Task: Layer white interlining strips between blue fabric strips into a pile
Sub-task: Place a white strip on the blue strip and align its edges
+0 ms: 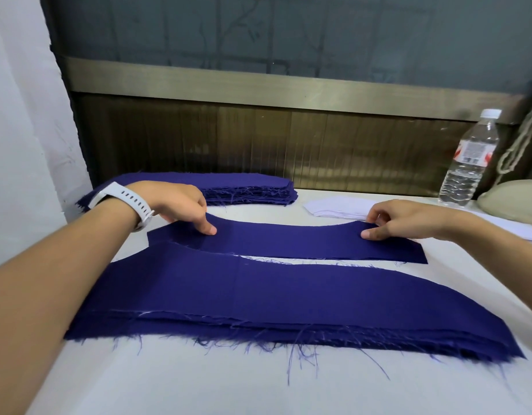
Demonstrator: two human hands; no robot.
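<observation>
Far right on the white table (199, 384), a clear plastic water bottle (468, 157) stands upright, white cap on, red-and-white label showing. Just beside it sits a beige bag (510, 196) with a rope cord (519, 142). Behind runs a brown ribbed panel (258, 139) under a brass-coloured rail (199, 82).

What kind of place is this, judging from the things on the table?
Probably a small sewing or garment workshop. A near blue stack and a far blue stack of cut, frayed fabric lie on a white table beside a white interlining pile. The left hand and right hand touch one blue strip.
</observation>
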